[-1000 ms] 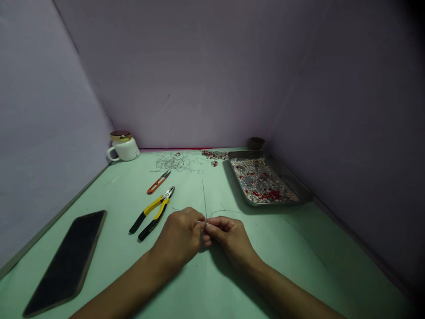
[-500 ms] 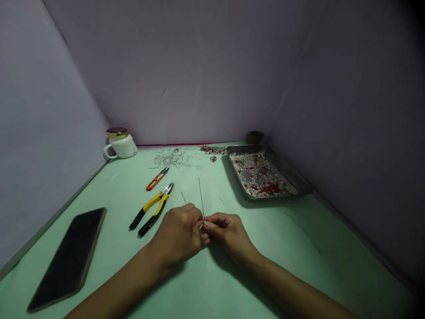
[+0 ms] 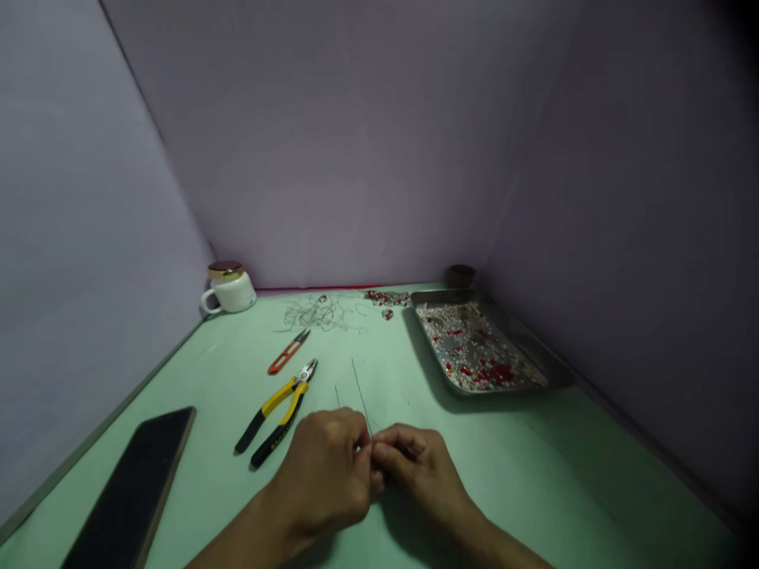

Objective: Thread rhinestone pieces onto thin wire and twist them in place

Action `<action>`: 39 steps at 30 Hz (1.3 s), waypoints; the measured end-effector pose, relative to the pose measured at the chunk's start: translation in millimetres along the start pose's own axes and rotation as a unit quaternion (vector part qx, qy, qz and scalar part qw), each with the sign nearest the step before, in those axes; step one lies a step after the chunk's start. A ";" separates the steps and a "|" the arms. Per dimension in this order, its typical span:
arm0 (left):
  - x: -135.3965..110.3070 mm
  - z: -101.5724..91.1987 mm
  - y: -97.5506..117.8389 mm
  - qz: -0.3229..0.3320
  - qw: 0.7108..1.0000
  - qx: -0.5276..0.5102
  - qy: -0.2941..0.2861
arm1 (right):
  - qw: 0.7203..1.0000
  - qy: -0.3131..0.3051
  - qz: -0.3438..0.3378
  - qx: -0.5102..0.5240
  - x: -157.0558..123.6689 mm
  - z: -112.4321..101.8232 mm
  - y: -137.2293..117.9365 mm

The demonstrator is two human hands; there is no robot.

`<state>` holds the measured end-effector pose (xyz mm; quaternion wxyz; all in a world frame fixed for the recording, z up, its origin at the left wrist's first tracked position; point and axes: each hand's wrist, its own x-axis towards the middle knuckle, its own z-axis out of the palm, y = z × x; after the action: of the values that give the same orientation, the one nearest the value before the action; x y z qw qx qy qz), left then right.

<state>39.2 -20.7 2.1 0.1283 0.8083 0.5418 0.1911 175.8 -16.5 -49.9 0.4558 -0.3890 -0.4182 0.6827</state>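
Wire [image 3: 361, 395]: thin, dark, slightly bowed, rising with a leftward lean from between the fingertips. Left hand [image 3: 327, 472] and right hand [image 3: 424, 472] both pinched on its lower end; exact contact hidden. Pliers [image 3: 278, 397], beside left hand: handle lettering too small to read. Green tabletop [image 3: 486, 450] separates right hand from tray rim [image 3: 489, 392].

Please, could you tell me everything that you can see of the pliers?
The pliers have two yellow handles with black ends and a silvery, metal-looking head. Lettering marks the handle nearer the left hand, too small to read. They lie on the green tabletop, handles spread and head pointing away from the person. Only the tabletop visibly touches them; whether the jaws are parted I cannot tell.
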 end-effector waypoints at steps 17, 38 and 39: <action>8.9 -0.6 0.5 -0.112 0.963 -0.245 -0.021 | 0.998 0.029 -0.039 0.050 3.5 -5.6 6.2; 11.4 14.2 -21.1 0.000 0.885 -0.462 0.062 | 0.948 -0.186 0.135 0.220 -8.2 -3.9 0.7; 10.6 15.2 -20.7 -0.021 0.891 -0.437 0.122 | 0.956 -0.170 0.113 0.210 -5.9 -5.2 -0.5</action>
<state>32.6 -3.0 -18.3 0.4060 0.6294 0.4314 0.5029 182.3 -20.8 -50.3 0.3691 -0.2075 -0.2902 0.8582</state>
